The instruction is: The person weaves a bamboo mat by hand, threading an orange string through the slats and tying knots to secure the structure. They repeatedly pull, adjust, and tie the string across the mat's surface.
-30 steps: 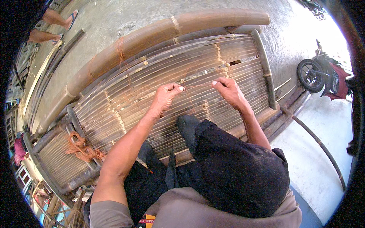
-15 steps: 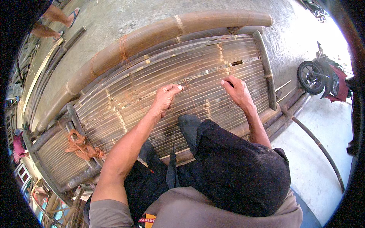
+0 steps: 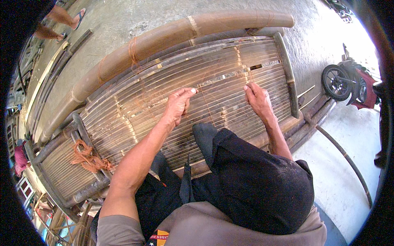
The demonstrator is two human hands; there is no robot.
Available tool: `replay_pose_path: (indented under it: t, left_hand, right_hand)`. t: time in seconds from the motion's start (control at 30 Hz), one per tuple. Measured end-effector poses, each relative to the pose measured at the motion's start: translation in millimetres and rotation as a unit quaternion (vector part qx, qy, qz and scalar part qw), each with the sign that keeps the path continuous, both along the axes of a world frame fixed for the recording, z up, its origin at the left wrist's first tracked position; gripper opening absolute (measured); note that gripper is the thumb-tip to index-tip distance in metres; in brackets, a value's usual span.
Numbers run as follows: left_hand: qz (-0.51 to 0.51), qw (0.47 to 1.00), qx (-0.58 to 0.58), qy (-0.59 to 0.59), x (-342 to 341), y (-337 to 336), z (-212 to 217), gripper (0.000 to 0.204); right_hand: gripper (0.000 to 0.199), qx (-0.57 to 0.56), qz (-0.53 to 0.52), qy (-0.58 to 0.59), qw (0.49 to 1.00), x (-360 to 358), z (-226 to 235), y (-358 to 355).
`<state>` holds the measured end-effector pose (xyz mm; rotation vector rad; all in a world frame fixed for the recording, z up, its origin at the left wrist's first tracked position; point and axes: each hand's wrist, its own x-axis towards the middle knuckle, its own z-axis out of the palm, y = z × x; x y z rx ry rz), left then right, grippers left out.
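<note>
My left hand (image 3: 178, 104) is held over the middle of a bamboo slat platform (image 3: 164, 88), thumb and forefinger pinched together. From near those fingertips a thin orange strand (image 3: 206, 102) runs down across the slats, and it appears to be in the pinch. My right hand (image 3: 258, 99) hovers to the right with its fingers curled closed; whatever they may hold is too fine to make out. A gap separates the two hands. At the left, a tangled bundle of orange twine (image 3: 88, 156) lies over the bamboo crosspieces, touched by neither hand.
A thick bamboo pole (image 3: 160, 39) with orange bindings runs along the platform's far side. My legs in black trousers (image 3: 254, 180) rest on the near side. A red motorcycle (image 3: 363, 88) stands at the right. Another person's feet in sandals (image 3: 78, 18) are at the far left.
My right hand has turned and its fingers have curled in more, shifting slightly right. My left hand has risen very slightly, its pinch unchanged.
</note>
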<state>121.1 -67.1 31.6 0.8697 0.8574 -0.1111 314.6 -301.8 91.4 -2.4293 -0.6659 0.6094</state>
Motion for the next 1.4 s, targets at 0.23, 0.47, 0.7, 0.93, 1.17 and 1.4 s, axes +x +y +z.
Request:
replay_pose_path:
  t: [0.23, 0.47, 0.7, 0.93, 1.17, 1.4]
  left_hand:
    - [-0.001, 1.000, 0.011, -0.012, 1.8, -6.0, -2.1, 0.024]
    - [0.001, 0.999, 0.034, -0.009, 2.6, -11.5, 2.8, 0.024]
    - [0.008, 0.996, 0.092, -0.012, 4.4, -14.3, 9.6, 0.024]
    - [-0.006, 0.993, 0.119, -0.015, 4.8, -14.0, 11.4, 0.024]
    - [0.013, 0.997, 0.072, -0.016, 3.1, -15.4, 10.1, 0.023]
    - [-0.010, 0.996, 0.085, -0.028, 3.7, -15.7, 4.7, 0.022]
  right_hand:
    - [0.032, 0.156, -0.162, 0.340, 0.913, -35.6, -24.6, 23.0]
    - [0.029, 0.161, -0.225, 0.449, 0.850, -57.1, -18.1, 36.0]
    - [0.029, 0.134, -0.237, 0.503, 0.820, -60.2, -15.0, 36.3]
    - [0.023, 0.121, -0.102, 0.377, 0.913, -63.8, -29.3, 34.5]
    - [0.015, 0.020, 0.170, -0.042, 0.984, -63.1, -21.4, 32.1]
    - [0.011, 0.012, 0.308, -0.186, 0.933, -43.2, -10.3, 38.3]
